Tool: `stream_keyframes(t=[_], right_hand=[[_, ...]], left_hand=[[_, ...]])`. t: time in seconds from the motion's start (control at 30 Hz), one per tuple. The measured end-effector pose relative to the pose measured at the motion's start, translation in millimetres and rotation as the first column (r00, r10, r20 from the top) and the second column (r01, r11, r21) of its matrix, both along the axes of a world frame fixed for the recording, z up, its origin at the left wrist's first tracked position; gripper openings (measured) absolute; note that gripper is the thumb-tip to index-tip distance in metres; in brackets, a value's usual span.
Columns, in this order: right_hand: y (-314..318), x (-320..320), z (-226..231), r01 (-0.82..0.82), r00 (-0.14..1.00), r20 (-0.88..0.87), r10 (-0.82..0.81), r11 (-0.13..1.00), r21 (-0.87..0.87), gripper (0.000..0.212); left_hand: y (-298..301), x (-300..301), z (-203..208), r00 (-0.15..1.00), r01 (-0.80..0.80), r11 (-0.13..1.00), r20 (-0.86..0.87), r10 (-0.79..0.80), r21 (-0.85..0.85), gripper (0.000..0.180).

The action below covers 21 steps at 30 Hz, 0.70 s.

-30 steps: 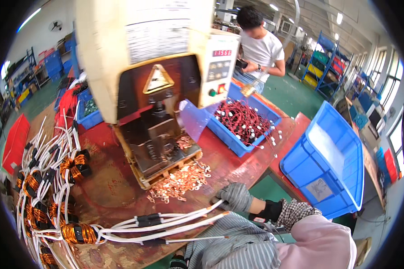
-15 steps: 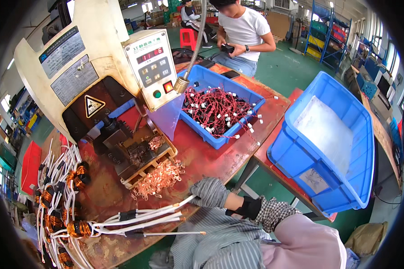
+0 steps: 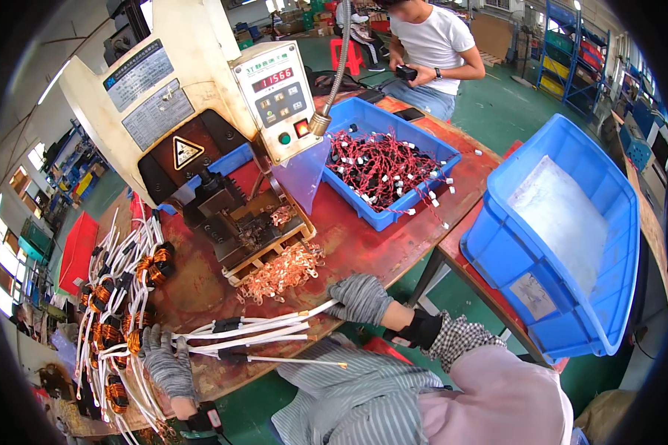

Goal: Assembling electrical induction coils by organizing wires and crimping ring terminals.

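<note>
My right hand (image 3: 360,299), in a grey knit glove, is closed around the end of a white cable (image 3: 321,307). Several more white cables run left from there, some with copper-coloured ends and black sleeves, to a copper-wound coil (image 3: 134,342). Beside that coil is my gloved left hand (image 3: 168,365), its fingers stretched out at the wires; whether they touch the coil I cannot tell. Other coils with white leads (image 3: 154,265) lie heaped at the left of the red table. Beyond the cables, loose copper terminals (image 3: 282,274) are piled in front of the press (image 3: 237,226).
The press's control box (image 3: 274,100) and a flexible metal lamp arm (image 3: 334,85) rise above the table. A blue tray (image 3: 378,219) holds red wires with white connectors. At right stands a large blue bin (image 3: 523,245). A person (image 3: 430,52) in white is across the table.
My left hand has come into clear view beside the coil. My right hand keeps its hold on the cable end. The whole scene has shifted to the right in the picture.
</note>
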State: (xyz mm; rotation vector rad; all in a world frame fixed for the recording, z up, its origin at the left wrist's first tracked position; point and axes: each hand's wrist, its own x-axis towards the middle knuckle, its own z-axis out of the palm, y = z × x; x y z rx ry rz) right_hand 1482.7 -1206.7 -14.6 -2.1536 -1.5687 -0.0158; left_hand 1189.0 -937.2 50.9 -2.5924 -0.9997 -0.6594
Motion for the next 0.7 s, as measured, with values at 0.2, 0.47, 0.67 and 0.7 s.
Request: stream_keyframes(t=[0.2,0.47,0.67,0.7], right_hand=[[0.4,0.8,-3.0,-0.027,0.999,-0.024,0.028,1.0,0.013,0.026],[3.5,6.5,-17.4,-0.117,0.989,-0.087,0.122,0.991,0.069,0.029],[-3.8,19.9,-14.9,-0.221,0.963,-0.154,0.221,0.975,0.022,0.02],[-4.3,22.2,-16.6,-0.219,0.962,-0.161,0.219,0.976,0.02,0.02]], left_hand=[[25.4,-6.9,-36.6,0.988,-0.151,0.987,-0.038,0.153,0.048,0.025],[14.2,-5.5,-22.2,0.982,-0.062,0.988,-0.168,0.086,0.144,0.035],[-20.8,38.7,5.6,0.965,-0.066,0.986,-0.241,0.103,0.155,0.038],[-20.7,37.6,1.9,0.972,-0.066,0.988,-0.214,0.096,0.141,0.04]])
